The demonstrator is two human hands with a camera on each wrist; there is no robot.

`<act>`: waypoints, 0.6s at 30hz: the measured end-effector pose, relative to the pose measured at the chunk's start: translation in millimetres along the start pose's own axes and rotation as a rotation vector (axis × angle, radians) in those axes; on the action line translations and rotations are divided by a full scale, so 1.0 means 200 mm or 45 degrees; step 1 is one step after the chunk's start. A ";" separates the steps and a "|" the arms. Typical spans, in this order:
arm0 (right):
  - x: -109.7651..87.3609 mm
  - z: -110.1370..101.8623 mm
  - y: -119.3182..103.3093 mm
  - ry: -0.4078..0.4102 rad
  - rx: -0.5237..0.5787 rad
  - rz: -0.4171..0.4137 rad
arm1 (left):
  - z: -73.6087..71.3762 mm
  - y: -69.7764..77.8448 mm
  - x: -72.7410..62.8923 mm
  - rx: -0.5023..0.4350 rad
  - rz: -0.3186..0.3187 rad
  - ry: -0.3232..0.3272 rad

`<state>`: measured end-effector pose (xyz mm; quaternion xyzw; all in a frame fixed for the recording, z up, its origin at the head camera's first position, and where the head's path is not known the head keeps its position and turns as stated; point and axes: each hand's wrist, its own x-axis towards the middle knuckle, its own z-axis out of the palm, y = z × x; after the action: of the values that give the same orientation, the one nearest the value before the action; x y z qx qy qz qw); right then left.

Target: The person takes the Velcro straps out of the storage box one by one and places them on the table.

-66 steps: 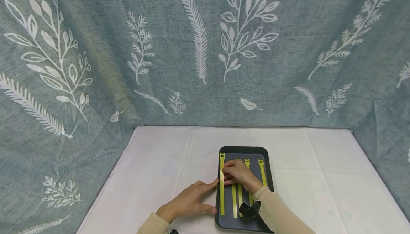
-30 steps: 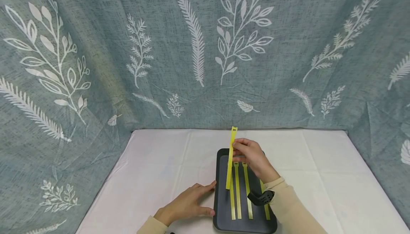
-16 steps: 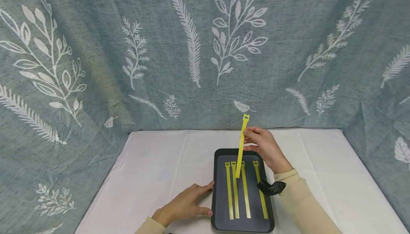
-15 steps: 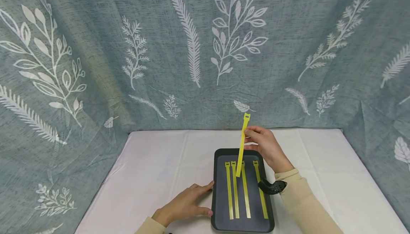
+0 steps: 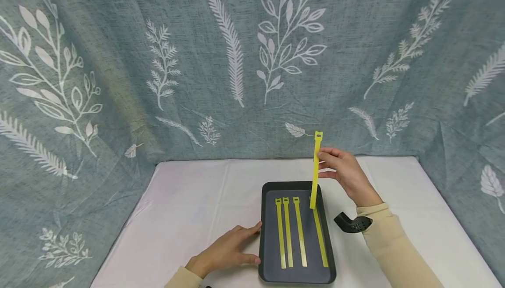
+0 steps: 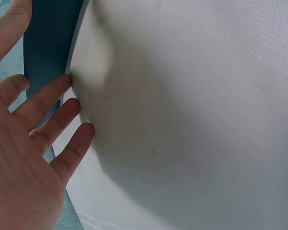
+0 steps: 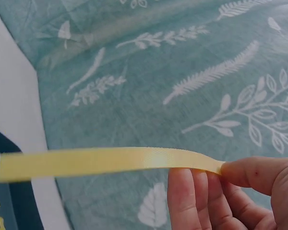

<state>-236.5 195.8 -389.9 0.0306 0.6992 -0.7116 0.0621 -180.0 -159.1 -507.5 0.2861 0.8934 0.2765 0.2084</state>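
Note:
In the head view my right hand pinches a yellow hook-and-loop cable tie between thumb and fingers. The tie hangs nearly upright over the far right corner of a dark tray, slotted head at the top. From the right wrist view the same tie stretches leftward, its slotted head hidden by the hand. Several more yellow ties lie lengthwise in the tray, spaced apart. My left hand rests by the tray's left side, thumb and forefinger spread against the edge; its fingers look extended in the left wrist view.
A white cloth covers the table under the tray. Behind it and at both sides hangs a blue-green curtain with white leaf prints. A black wrist camera mount sits at my right wrist.
My right hand has taken the leftmost tie from the tray, lifted it and carried it rightward to the far right corner. My left hand has stayed at the tray's left edge.

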 end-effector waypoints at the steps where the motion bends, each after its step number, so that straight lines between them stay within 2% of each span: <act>1: 0.00 -0.02 0.00 0.006 -0.004 -0.001 | 0.00 0.00 0.00 0.000 0.004 0.001; 11: -0.03 -0.14 -0.01 0.066 -0.070 0.019 | -0.01 -0.01 0.00 -0.020 0.020 0.005; 18: -0.08 -0.22 0.03 0.091 -0.153 0.052 | 0.00 0.00 0.00 -0.036 0.022 0.009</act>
<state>-222.0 240.9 -395.0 0.0665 0.7417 -0.6652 0.0534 -180.0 -159.6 -507.6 0.2898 0.8877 0.2920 0.2069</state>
